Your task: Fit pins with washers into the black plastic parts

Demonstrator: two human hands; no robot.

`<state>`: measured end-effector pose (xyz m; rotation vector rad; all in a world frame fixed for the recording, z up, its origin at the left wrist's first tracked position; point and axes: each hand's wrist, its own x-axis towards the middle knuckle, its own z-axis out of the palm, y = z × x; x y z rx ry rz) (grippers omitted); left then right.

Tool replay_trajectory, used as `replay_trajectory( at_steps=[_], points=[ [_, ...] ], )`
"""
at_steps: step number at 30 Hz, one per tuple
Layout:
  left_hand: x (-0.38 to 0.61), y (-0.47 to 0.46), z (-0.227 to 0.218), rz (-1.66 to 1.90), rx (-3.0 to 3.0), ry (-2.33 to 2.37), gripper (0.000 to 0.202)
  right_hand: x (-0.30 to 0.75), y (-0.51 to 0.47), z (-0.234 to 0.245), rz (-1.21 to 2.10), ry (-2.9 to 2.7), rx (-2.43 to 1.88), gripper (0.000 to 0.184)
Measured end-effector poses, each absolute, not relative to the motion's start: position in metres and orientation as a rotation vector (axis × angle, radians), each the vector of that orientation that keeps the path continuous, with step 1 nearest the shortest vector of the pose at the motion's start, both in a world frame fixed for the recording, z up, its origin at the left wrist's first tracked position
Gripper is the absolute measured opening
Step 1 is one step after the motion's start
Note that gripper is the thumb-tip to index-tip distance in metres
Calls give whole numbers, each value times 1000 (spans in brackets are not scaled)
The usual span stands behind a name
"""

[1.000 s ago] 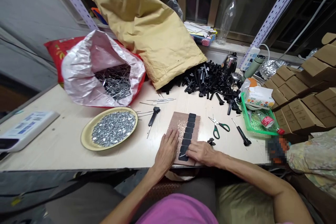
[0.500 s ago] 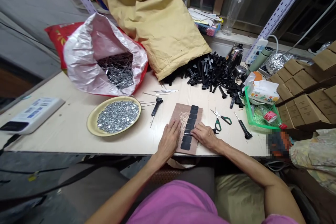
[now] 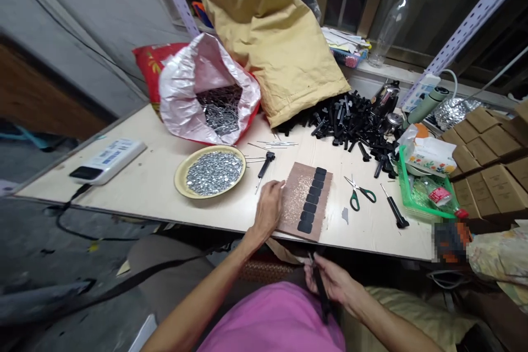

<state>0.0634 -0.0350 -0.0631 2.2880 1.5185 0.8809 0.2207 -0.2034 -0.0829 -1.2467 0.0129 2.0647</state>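
Note:
My left hand (image 3: 270, 206) rests at the left edge of a brown board (image 3: 293, 192), its fingers loosely bent with nothing visible in them. A column of black rounded pads (image 3: 311, 198) runs along the board's right side, and pale crumbs lie to their left. Below the table's front edge, over my lap, my right hand (image 3: 332, 278) is closed around a black-handled tool (image 3: 320, 283) with a thin metal shaft. Similar black-handled tools lie on the table, one left of the board (image 3: 266, 168) and another near the green basket (image 3: 396, 210).
A bowl of small metal pieces (image 3: 214, 175) stands left. Behind it, an open red bag (image 3: 173, 104) holds metal rods. Black parts (image 3: 346, 121) are heaped beside a tan sack (image 3: 284, 49). Scissors (image 3: 358, 192), a green basket (image 3: 431, 206) and cardboard boxes (image 3: 490, 176) are at right.
My right hand has drawn back from the board to below the table edge, holding the black-handled tool. My left hand has shifted to the board's left edge. The camera view has turned left.

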Motion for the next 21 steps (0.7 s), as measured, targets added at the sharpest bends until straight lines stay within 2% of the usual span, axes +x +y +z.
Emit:
replay_trajectory(
  at_steps=[2, 4, 8, 11, 14, 16, 18, 20, 21],
  points=[
    [52, -25, -55, 852, 2196, 1761, 35, 221, -192, -93, 1997, 250, -1194, 18],
    [43, -16, -51, 683, 2138, 1942, 33, 219, -184, -96, 1987, 396, -1166, 23],
    [38, -6, -55, 411, 2080, 2069, 29, 213, -183, -89, 1976, 437, -1120, 25],
    [39, -3, -56, 412, 2009, 2084, 29, 206, -189, -72, 2017, 195, -1148, 20],
    [37, -9, -44, 438, 1950, 2067, 30, 196, -190, -47, 1994, -553, -1257, 26],
    [34, -20, -31, 481, 1946, 2047, 29, 191, -180, -29, 1541, -1278, -1282, 26],
    [30, -35, -16, 564, 1935, 1975, 26, 189, -157, -13, 754, -1824, -1164, 24],
    [27, -49, -3, 659, 1937, 1741, 21, 186, -126, 0, 64, -2066, -1029, 30],
    [25, -55, 2, 690, 1930, 1574, 18, 185, -110, 4, -168, -2128, -991, 34]
  ],
)
